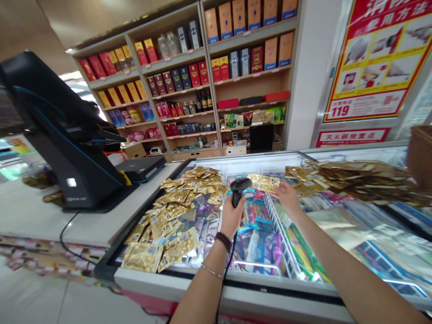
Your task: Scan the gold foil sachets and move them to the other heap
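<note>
My left hand point(232, 216) is wrapped round the handle of a black barcode scanner point(240, 184), its cord hanging down along my wrist. My right hand point(286, 198) pinches the right end of a gold foil packet point(261, 182), just beyond the scanner's head. Both hands are above the glass top of a chest freezer point(189, 281). To the left, a spread of gold packets point(182, 198) lies on the glass. Farther right is a heaped pile of similar gold packets point(364, 177). Under the glass, colourful wrapped goods point(256, 216) fill wire baskets point(276, 229).
A black checkout terminal point(74, 148) stands on the white counter point(30, 211) at left. A brown woven basket point(420, 157) sits at the right edge. Shelves of boxed bottles point(189, 78) line the back wall, beside a red and yellow poster point(378, 63).
</note>
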### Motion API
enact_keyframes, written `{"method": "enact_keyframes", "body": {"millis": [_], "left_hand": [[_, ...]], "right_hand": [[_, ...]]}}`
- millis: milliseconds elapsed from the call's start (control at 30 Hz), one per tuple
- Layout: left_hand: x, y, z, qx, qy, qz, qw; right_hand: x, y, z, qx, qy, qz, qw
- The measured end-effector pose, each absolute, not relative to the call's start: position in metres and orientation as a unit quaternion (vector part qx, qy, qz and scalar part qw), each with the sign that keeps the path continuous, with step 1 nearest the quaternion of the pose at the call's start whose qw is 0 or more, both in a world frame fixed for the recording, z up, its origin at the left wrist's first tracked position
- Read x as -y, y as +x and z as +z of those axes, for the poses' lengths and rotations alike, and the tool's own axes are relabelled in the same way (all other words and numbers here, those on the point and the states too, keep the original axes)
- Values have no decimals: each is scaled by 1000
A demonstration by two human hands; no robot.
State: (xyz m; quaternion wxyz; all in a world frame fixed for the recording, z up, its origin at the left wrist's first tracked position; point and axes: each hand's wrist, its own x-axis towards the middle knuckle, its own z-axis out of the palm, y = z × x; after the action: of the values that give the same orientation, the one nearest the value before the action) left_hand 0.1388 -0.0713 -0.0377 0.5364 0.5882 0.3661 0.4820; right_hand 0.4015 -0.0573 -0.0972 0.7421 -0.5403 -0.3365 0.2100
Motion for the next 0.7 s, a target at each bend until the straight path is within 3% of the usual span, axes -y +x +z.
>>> {"method": "enact_keyframes", "body": {"millis": [700], "left_hand": [[80,144,-37,-357,601,421,578]], "right_hand": [[58,406,-100,296,-537,229,756]]}}
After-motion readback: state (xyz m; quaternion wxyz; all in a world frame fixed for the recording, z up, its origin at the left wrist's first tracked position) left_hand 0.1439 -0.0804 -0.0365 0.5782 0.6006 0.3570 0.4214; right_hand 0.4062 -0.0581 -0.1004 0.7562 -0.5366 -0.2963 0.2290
